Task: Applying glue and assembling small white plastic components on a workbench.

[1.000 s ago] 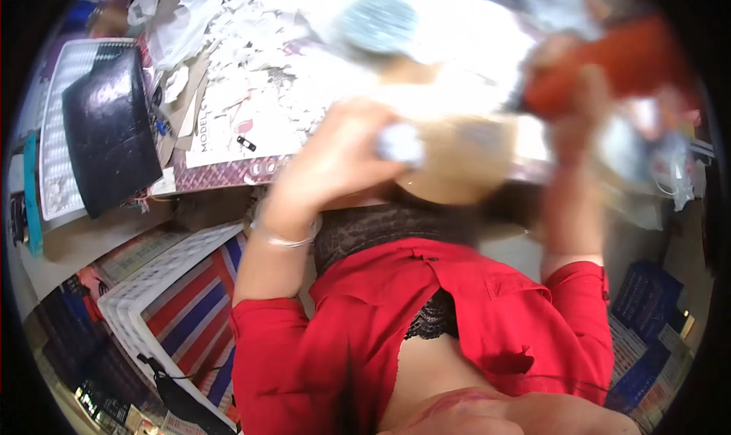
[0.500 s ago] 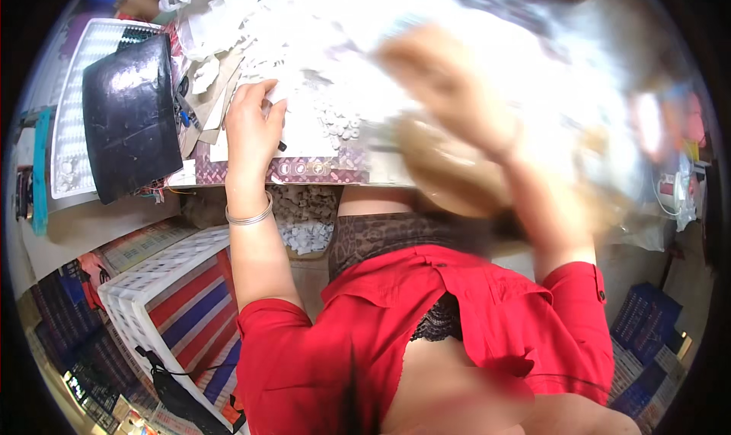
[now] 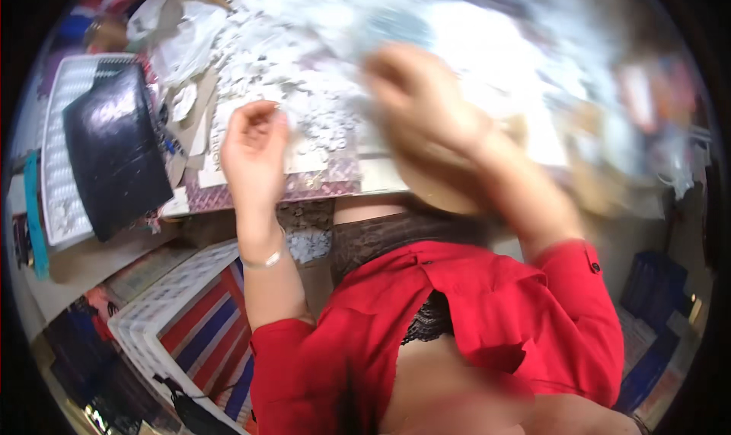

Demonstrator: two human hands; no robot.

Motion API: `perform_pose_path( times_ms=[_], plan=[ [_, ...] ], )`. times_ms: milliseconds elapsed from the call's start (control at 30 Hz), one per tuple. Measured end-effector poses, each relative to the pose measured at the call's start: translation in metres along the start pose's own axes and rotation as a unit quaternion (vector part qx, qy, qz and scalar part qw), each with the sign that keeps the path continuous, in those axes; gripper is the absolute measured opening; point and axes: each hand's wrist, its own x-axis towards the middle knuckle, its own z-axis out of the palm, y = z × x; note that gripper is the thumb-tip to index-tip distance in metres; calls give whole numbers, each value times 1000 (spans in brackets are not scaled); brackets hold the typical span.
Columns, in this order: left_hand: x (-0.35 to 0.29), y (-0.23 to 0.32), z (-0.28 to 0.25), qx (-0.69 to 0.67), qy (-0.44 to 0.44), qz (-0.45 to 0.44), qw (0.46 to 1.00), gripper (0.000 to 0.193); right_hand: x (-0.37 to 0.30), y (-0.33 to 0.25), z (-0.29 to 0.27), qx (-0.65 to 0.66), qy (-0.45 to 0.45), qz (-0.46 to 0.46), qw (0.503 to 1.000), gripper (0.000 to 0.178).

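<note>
Pulled back toward the body since the earlier frame: right hand [image 3: 426, 96], with a round bluish thing [image 3: 394, 30] uncovered beyond; more curled now at the fingers: left hand [image 3: 255, 152]. At far left, a white basket [image 3: 55, 149], partly covered by a glossy black panel [image 3: 116, 146]; then a crumpled plastic bag [image 3: 181, 45]. Next, the left hand, fingers bent in, thumb close, narrow gap at most; cannot tell whether on anything. Just beside and beyond, scattered over the tabletop, small white pieces [image 3: 318, 115]. Farther right, the right hand, over or beside a tan rounded thing [image 3: 438, 190] at the near table edge; too blurred to tell finger spread or any hold. Step in hand, probably: sorting through small pieces. Next move likely calling for precise fingertips at left, clearance from the tan thing at right.
</note>
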Motion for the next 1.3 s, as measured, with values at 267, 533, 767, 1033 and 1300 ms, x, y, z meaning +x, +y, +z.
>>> perform_pose_path(
  times_ms=[267, 533, 767, 1033, 1300],
  plan=[
    [-22, -13, 133, 225, -192, 193, 936, 19, -120, 3, -65, -18, -68, 242, 968, 12],
    [-63, -2, 162, 307, -246, 264, 881, 24, -41, 89, -50, -174, 7, -10, 985, 7],
    [-38, -1, 140, 235, -256, 243, 905, 23, -75, 81, -75, -100, 15, 126, 987, 13],
    [-19, -17, 167, 259, -225, 306, 888, 11, -98, 48, -82, 56, -54, 349, 934, 24],
    [-19, -19, 164, 258, -225, 308, 887, 10, -94, 47, -76, 13, -53, 376, 925, 29]
  ],
)
